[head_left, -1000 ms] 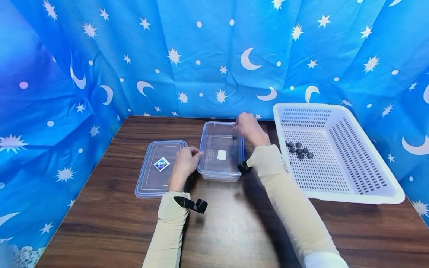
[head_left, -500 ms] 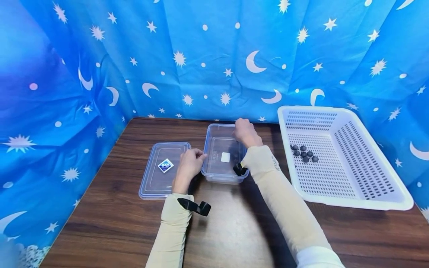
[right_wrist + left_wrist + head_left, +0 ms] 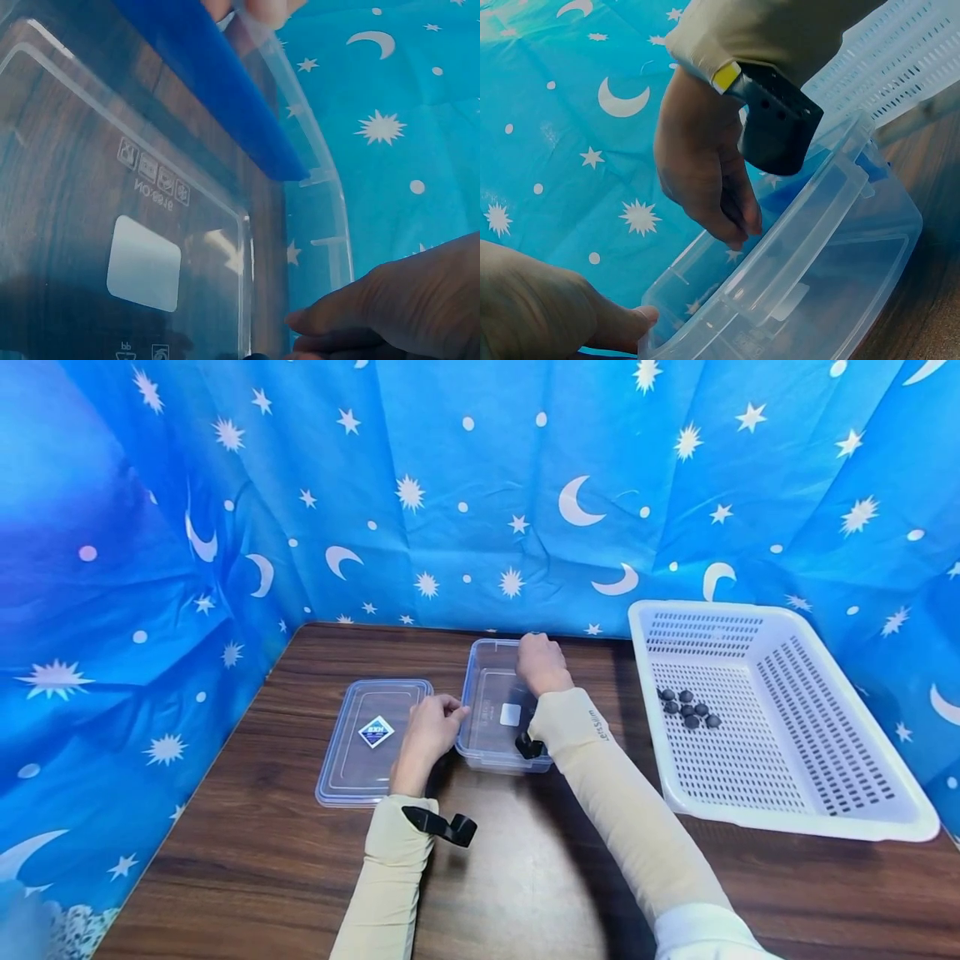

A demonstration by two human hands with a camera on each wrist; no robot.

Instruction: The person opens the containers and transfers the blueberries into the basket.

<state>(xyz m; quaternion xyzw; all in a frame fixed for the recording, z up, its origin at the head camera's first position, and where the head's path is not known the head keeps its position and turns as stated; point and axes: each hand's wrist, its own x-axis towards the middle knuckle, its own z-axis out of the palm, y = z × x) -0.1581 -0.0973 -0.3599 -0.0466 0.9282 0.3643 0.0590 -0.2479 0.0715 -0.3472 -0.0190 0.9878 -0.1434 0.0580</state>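
A clear plastic food container (image 3: 498,756) with a blue-edged rim stands on the table. My left hand (image 3: 431,727) pinches its left rim; the left wrist view shows the thumb (image 3: 646,315) at the wall. My right hand (image 3: 542,664) reaches over the far right corner, fingers bent down into it. A sliver of a dark round ball (image 3: 256,357) shows at the bottom edge of the right wrist view, just beside those fingertips (image 3: 300,321); I cannot tell whether they hold it. Several dark balls (image 3: 691,709) lie in a white slotted basket (image 3: 750,822).
Left of the container lies its clear lid (image 3: 352,789) with a blue diamond label. The basket occupies the right side of the brown wooden table (image 3: 247,868). A blue curtain (image 3: 420,443) with stars and moons hangs behind and at the left.
My right hand has shifted left and slightly nearer over the container, now covering the spot where a dark ball showed earlier. My left hand stays at the rim; the whole view has shifted slightly.
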